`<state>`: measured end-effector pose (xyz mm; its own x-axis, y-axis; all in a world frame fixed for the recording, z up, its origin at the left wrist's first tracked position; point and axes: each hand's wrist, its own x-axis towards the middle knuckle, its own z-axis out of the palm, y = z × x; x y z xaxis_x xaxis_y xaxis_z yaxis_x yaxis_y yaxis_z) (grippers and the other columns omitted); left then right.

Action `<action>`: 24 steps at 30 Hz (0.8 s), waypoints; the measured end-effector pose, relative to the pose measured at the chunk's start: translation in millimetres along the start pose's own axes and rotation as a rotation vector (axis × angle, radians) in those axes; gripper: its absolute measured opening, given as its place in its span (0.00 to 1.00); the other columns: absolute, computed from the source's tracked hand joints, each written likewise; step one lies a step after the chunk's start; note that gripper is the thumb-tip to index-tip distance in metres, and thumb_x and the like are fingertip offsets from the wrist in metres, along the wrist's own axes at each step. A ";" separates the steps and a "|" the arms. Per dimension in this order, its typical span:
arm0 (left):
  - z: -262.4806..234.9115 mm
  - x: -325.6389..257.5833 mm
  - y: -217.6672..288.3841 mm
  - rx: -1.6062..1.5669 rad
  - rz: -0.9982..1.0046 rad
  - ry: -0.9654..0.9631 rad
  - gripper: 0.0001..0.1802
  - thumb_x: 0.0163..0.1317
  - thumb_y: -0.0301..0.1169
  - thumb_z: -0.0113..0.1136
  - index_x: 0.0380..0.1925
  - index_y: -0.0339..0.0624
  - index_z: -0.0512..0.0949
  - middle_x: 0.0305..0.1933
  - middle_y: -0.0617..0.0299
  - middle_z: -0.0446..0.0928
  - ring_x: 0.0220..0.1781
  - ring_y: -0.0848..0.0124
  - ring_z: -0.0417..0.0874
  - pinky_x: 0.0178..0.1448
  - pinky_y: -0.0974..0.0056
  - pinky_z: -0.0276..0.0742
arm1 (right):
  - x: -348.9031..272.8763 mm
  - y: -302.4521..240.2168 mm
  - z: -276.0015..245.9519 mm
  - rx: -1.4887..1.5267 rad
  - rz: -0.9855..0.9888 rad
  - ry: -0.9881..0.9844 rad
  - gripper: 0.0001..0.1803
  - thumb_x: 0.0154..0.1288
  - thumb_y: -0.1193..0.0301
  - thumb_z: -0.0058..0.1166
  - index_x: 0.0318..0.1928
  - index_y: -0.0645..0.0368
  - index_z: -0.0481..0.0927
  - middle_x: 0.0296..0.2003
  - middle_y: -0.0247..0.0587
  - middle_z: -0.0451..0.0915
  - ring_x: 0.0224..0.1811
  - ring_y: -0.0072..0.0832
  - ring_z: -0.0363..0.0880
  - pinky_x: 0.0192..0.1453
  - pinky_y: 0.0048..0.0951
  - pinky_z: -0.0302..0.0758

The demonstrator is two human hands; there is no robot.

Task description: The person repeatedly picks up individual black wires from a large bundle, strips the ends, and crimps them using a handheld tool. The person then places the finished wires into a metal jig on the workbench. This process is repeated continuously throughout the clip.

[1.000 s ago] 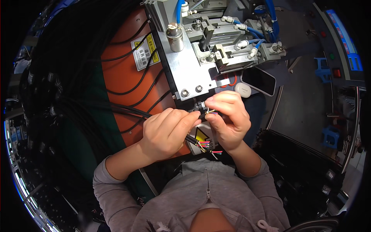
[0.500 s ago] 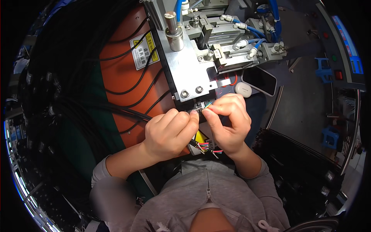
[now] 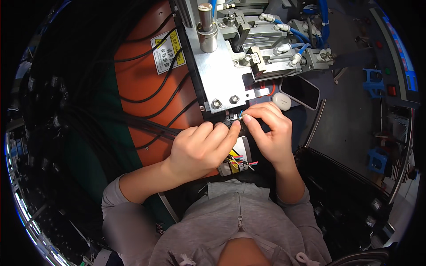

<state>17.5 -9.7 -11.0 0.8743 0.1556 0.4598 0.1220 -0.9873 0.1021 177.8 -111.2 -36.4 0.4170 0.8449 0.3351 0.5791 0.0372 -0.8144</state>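
Note:
My left hand [image 3: 200, 145] is closed, its thumb and forefinger tips pressed together beside a small pale connector-like part [image 3: 235, 117] under the machine's front edge. What lies inside its curled fingers is hidden; black cables [image 3: 166, 128] run in behind its knuckles. Thin coloured wires [image 3: 241, 114], one of them blue, stand up at the fingertips of my right hand [image 3: 274, 133], which pinches them between thumb and forefinger. Below the hands, stripped cable ends [image 3: 237, 160] fan out in pink, blue, yellow and white strands.
The metal machine [image 3: 217, 75] with blue air hoses [image 3: 290, 34] fills the top. An orange panel [image 3: 155, 99] bears a warning label [image 3: 169, 52]. A phone [image 3: 301, 92] and a white round-cornered case [image 3: 281, 101] lie right of it. Blue stools [image 3: 377, 160] stand at far right.
Both hands have moved slightly up and right, closer to the machine's edge. Fewer wire strands show at the right fingertips. The machine sits a little farther right in view.

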 end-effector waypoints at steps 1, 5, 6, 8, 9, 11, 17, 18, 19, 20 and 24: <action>-1.7 1.6 1.2 0.022 -0.010 -0.029 0.17 0.49 0.25 0.62 0.42 0.46 0.83 0.23 0.70 0.67 0.20 0.79 0.66 0.19 0.73 0.59 | 0.7 -1.7 2.5 -0.028 0.002 0.001 0.03 0.53 0.79 0.60 0.29 0.64 0.79 0.27 0.42 0.79 0.31 0.36 0.76 0.36 0.31 0.71; -4.7 4.0 8.2 0.070 -0.075 -0.080 0.17 0.50 0.25 0.62 0.43 0.46 0.83 0.21 0.69 0.60 0.19 0.78 0.63 0.19 0.72 0.58 | 0.7 -4.7 7.1 -0.090 -0.003 -0.012 0.03 0.52 0.80 0.58 0.27 0.63 0.77 0.24 0.41 0.76 0.28 0.37 0.72 0.33 0.35 0.68; -5.0 3.2 9.5 0.072 -0.086 -0.087 0.17 0.50 0.25 0.62 0.43 0.46 0.83 0.21 0.69 0.59 0.19 0.78 0.63 0.19 0.72 0.58 | -1.0 -5.0 6.1 -0.090 -0.003 -0.025 0.03 0.52 0.80 0.58 0.27 0.63 0.77 0.24 0.41 0.75 0.28 0.37 0.72 0.33 0.34 0.69; -4.4 2.7 10.0 0.076 -0.097 -0.090 0.17 0.50 0.25 0.61 0.43 0.46 0.83 0.21 0.69 0.58 0.19 0.78 0.63 0.19 0.72 0.58 | -1.3 -4.5 7.3 -0.093 -0.033 0.000 0.03 0.51 0.80 0.58 0.26 0.63 0.76 0.24 0.41 0.75 0.28 0.37 0.72 0.33 0.34 0.69; -3.8 2.9 10.0 0.080 -0.097 -0.086 0.17 0.50 0.25 0.61 0.43 0.46 0.83 0.21 0.69 0.58 0.19 0.78 0.62 0.19 0.72 0.59 | -0.8 -3.6 10.3 -0.096 -0.064 0.039 0.03 0.51 0.80 0.58 0.26 0.62 0.76 0.24 0.41 0.75 0.29 0.37 0.72 0.33 0.33 0.69; -2.6 2.9 9.1 0.073 -0.089 -0.066 0.18 0.48 0.26 0.62 0.42 0.46 0.83 0.21 0.69 0.60 0.19 0.78 0.63 0.19 0.72 0.59 | -1.0 -0.1 14.1 -0.081 -0.075 0.091 0.03 0.51 0.80 0.57 0.26 0.63 0.76 0.24 0.40 0.75 0.29 0.35 0.72 0.34 0.32 0.69; 1.2 0.4 0.2 -0.019 -0.097 0.007 0.18 0.43 0.27 0.61 0.39 0.43 0.83 0.25 0.68 0.71 0.22 0.76 0.71 0.22 0.70 0.65 | -11.4 16.0 21.3 0.646 0.581 -0.037 0.03 0.59 0.78 0.49 0.28 0.65 0.74 0.25 0.36 0.73 0.29 0.19 0.70 0.35 0.21 0.66; 1.3 1.6 -1.0 -0.028 -0.098 0.011 0.18 0.42 0.27 0.61 0.38 0.42 0.83 0.26 0.68 0.73 0.22 0.76 0.72 0.23 0.70 0.66 | -13.9 20.4 24.7 0.792 0.592 -0.019 0.03 0.60 0.78 0.49 0.29 0.65 0.74 0.26 0.36 0.73 0.29 0.19 0.70 0.35 0.21 0.66; 1.2 2.7 -1.9 -0.036 -0.100 0.016 0.17 0.42 0.27 0.61 0.37 0.42 0.82 0.27 0.68 0.74 0.23 0.75 0.73 0.24 0.69 0.67 | -16.3 23.8 28.1 0.938 0.600 -0.001 0.04 0.60 0.78 0.49 0.29 0.65 0.74 0.26 0.36 0.73 0.28 0.19 0.69 0.35 0.20 0.66; 2.0 3.8 -2.4 -0.070 -0.121 0.025 0.16 0.43 0.27 0.61 0.36 0.42 0.82 0.27 0.69 0.74 0.23 0.74 0.74 0.26 0.69 0.68 | -15.4 21.9 27.2 0.762 0.546 0.006 0.03 0.60 0.78 0.50 0.29 0.65 0.74 0.26 0.36 0.73 0.28 0.19 0.70 0.36 0.20 0.66; -2.4 3.9 -2.9 -0.062 -0.133 -0.022 0.13 0.46 0.26 0.61 0.35 0.41 0.81 0.27 0.68 0.71 0.25 0.76 0.75 0.25 0.71 0.68 | -10.4 5.9 25.0 0.302 0.351 0.050 0.04 0.59 0.76 0.54 0.31 0.64 0.74 0.27 0.36 0.74 0.29 0.20 0.71 0.38 0.22 0.67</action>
<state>19.5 -6.2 -7.4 0.8624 0.2837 0.4192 0.2091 -0.9539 0.2153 159.4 -106.4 -56.5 0.5886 0.8078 0.0310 0.1701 -0.0863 -0.9816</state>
